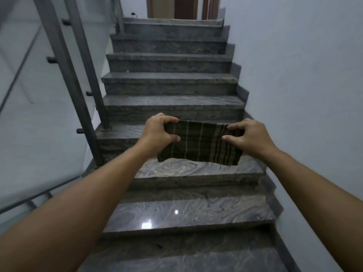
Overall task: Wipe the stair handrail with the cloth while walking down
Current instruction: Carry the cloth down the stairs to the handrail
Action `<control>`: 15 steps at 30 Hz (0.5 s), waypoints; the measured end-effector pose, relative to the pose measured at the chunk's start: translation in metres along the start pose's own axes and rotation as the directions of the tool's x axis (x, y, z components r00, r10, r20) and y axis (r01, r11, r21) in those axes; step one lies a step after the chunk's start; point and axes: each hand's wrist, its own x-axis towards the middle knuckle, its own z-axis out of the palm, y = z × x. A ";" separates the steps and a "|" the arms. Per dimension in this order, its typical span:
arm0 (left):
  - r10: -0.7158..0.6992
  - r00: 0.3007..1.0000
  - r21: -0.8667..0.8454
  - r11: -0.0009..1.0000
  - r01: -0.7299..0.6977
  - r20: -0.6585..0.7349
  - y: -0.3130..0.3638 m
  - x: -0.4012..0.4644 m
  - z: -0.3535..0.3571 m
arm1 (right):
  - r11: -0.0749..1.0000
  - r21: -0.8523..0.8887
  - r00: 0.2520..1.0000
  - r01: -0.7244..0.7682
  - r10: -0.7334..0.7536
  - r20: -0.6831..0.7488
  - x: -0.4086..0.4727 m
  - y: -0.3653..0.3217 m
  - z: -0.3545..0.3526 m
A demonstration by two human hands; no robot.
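Note:
A dark brown cloth with thin pale stripes is stretched flat in front of me. My left hand grips its left edge and my right hand grips its right edge. Both arms reach forward over the steps. The metal handrail posts rise along the left side of the staircase, well to the left of the cloth and not touched by either hand. A lower rail runs at the bottom left.
Grey marble steps climb ahead toward a landing with a wooden door. A plain white wall closes the right side. Glass panels with round metal fittings sit behind the posts on the left.

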 end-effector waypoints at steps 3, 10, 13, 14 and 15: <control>0.009 0.998 0.028 1.000 -0.007 -0.065 0.001 0.045 -0.020 | 0.998 0.006 0.998 0.061 -0.061 0.013 0.061 -0.005 -0.007; -0.018 0.987 0.038 0.999 0.024 -0.159 0.020 0.153 -0.081 | 0.969 0.135 0.971 0.205 -0.219 0.100 0.205 -0.028 -0.041; -0.046 0.981 0.067 0.996 0.059 -0.190 0.028 0.193 -0.116 | 0.946 0.136 0.948 0.295 -0.307 0.079 0.265 -0.056 -0.054; -0.053 0.978 0.079 0.994 0.070 -0.202 0.028 0.205 -0.129 | 0.940 0.130 0.943 0.316 -0.326 0.067 0.283 -0.068 -0.056; -0.059 0.975 0.088 0.993 0.080 -0.216 0.028 0.218 -0.142 | 0.935 0.129 0.938 0.331 -0.341 0.064 0.300 -0.081 -0.057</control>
